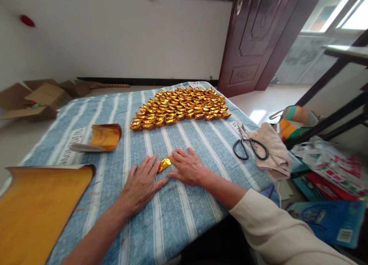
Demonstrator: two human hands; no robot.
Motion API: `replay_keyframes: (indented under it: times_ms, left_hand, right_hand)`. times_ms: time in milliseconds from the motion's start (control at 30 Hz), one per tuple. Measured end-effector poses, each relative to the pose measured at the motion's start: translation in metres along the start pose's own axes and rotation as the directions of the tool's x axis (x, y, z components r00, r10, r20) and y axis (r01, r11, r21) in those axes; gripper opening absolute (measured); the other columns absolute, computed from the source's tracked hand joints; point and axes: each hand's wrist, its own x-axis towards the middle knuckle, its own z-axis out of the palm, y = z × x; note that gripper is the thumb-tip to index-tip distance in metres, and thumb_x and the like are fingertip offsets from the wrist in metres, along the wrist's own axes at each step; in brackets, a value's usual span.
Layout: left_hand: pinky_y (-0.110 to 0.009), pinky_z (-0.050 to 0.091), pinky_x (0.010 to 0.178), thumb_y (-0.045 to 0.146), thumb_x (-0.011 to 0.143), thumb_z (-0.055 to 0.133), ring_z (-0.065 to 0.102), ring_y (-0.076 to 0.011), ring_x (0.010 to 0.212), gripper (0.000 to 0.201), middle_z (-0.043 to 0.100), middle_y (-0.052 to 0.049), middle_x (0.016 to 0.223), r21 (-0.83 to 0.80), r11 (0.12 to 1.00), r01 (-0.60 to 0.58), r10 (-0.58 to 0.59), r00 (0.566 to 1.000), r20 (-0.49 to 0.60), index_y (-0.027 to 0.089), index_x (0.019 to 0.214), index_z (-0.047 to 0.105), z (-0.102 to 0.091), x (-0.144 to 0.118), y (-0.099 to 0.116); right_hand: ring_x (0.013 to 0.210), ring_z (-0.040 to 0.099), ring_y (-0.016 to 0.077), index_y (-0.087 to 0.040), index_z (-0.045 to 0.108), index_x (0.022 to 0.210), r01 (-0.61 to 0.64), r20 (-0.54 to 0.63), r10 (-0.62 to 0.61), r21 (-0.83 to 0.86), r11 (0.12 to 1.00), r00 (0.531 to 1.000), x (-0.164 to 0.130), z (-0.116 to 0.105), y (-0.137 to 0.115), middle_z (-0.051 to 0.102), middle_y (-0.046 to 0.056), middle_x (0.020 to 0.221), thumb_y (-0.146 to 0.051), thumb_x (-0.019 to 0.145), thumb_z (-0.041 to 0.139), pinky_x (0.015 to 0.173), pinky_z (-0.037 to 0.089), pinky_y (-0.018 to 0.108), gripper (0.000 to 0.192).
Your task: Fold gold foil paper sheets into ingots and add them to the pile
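A folded strip of shiny gold foil paper (165, 164) lies flat on the striped cloth between my hands. My left hand (142, 182) lies at its left end, fingers stretched out and fingertips touching it. Over its right end rests my right hand (188, 167), palm down with the fingers laid on the strip, covering that part. Neither hand is closed around anything. Beyond them, several folded gold foil ingots (181, 106) stand in tight rows at the far side of the table.
Blue-and-white striped cloth (115, 188) covers the table. At left lie a large gold paper sheet (37, 207) and a small curled paper stack (106, 136). Black-handled scissors (248, 144) rest by a beige towel (270, 148) at right. Cardboard boxes (46, 98) and bags (330, 169) surround the table.
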Motion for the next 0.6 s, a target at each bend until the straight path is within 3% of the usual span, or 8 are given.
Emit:
replay_keyframes:
  times_ms: [433,600]
  left_hand:
    - [-0.058,0.031,0.103,0.059,0.093,0.023,0.032,-0.0356,0.137,0.066,0.039,-0.017,0.148,0.006,1.000,-0.003,0.003,1.000,0.000,0.016,0.139,0.044,0.0011,0.0006,-0.0017]
    - [-0.058,0.033,0.101,0.058,0.093,0.027,0.032,-0.0370,0.137,0.061,0.041,-0.016,0.147,-0.003,1.000,-0.003,0.003,1.000,-0.006,0.021,0.137,0.048,-0.0014,-0.0002,-0.0019]
  right_hand:
    - [0.118,0.043,0.0262,-0.016,0.051,0.120,-0.005,0.010,0.005,-0.010,1.000,1.000,0.0007,-0.0010,0.0023,0.056,0.011,0.121,-0.058,0.093,0.041,0.101,0.032,0.052,0.050]
    - [0.118,0.043,0.0262,-0.016,0.052,0.118,0.007,0.030,-0.006,-0.010,1.000,1.000,0.0012,-0.0041,0.0022,0.055,0.010,0.121,-0.058,0.092,0.044,0.100,0.033,0.051,0.050]
